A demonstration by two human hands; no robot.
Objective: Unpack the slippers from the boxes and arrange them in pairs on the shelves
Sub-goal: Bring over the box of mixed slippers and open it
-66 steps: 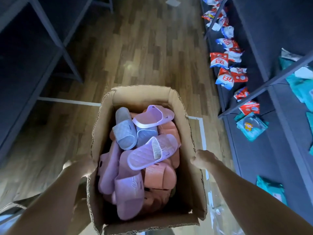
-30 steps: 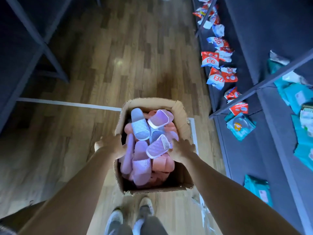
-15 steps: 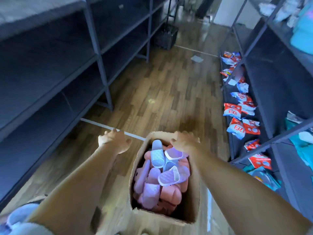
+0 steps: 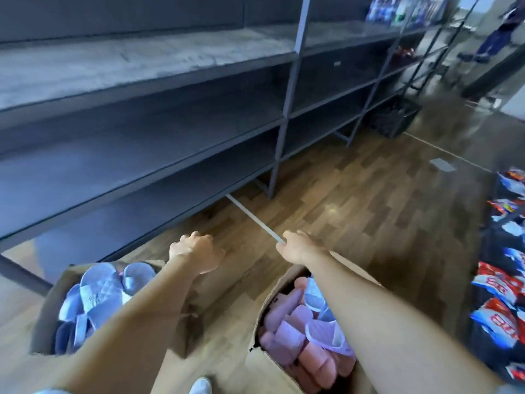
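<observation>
Right hand [image 4: 295, 248] has left the box [image 4: 262, 362] (slippers [image 4: 287, 331] well behind its fingers [image 4: 297, 236]).

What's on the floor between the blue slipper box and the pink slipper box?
Head view: only bare wood floor between the blue slipper box and the pink slipper box; the left forearm crosses above it.

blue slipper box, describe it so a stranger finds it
Before the long dark metal shelving, two open cardboard boxes stand on the wooden floor. It is the left one, full of pale blue slippers; the right one holds pink slippers.
</observation>
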